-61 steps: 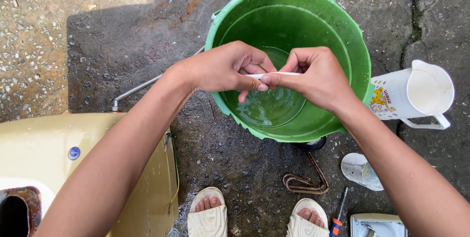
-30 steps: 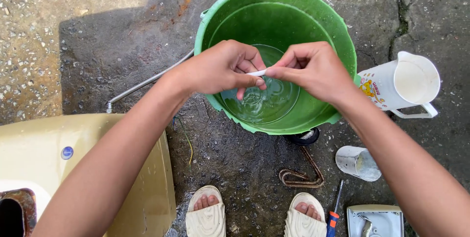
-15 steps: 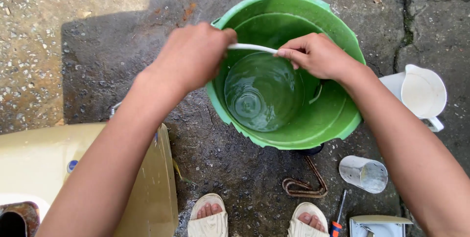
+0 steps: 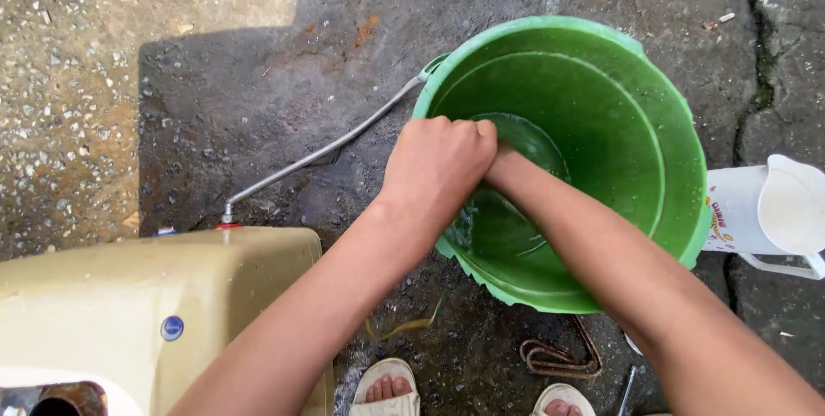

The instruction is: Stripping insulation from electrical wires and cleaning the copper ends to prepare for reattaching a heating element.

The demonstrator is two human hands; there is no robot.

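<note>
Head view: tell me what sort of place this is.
Probably an outdoor yard or work area on the ground. The cracked, wet concrete with gravel, a green bucket holding water, and a beige appliance casing with a flexible metal hose all suggest it.

I have one view only, from the camera on the person's head, facing almost straight down at wet ground. It sits close: the green bucket (image 4: 593, 167) fills the frame's upper right, toward two o'clock. Both forearms enter from six o'clock, and sandalled toes (image 4: 387, 388) show at the bottom edge.
</note>
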